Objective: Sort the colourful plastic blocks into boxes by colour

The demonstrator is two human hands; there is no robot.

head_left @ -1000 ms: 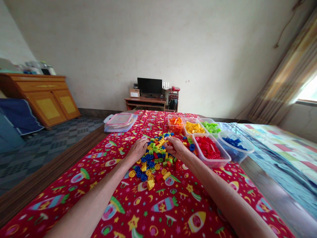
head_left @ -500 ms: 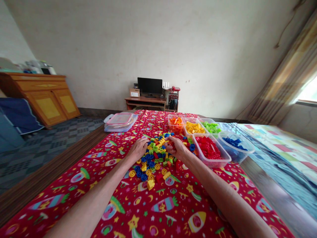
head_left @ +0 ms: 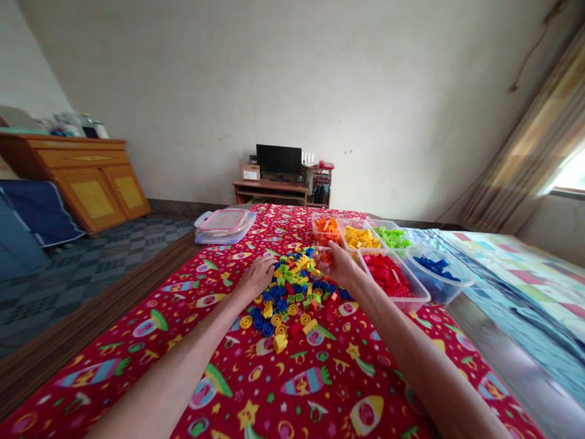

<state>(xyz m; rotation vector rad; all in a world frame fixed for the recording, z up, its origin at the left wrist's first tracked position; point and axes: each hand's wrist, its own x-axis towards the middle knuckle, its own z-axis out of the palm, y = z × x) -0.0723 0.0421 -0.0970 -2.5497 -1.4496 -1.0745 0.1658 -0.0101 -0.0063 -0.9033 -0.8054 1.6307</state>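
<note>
A heap of small plastic building pieces (head_left: 292, 289) in blue, yellow, green, red and orange lies on a red cloth (head_left: 292, 384) printed with rockets and stars. My left hand (head_left: 258, 277) rests on the heap's left edge, fingers curled among the pieces. My right hand (head_left: 339, 263) is raised above the heap's far right side, closed on a small orange-red piece. It hovers just short of the orange-piece tub (head_left: 325, 230).
Clear tubs hold sorted pieces: yellow (head_left: 359, 236), green (head_left: 390, 235), red (head_left: 393, 275) and a round blue tub (head_left: 439, 271). A stack of tub lids (head_left: 223, 224) lies far left on the cloth. A wooden cabinet (head_left: 86, 186) and a TV stand (head_left: 278, 183) stand beyond.
My right hand has lifted off the heap and moved up and right toward the tubs with a small piece. The left hand has stayed on the heap's left edge.
</note>
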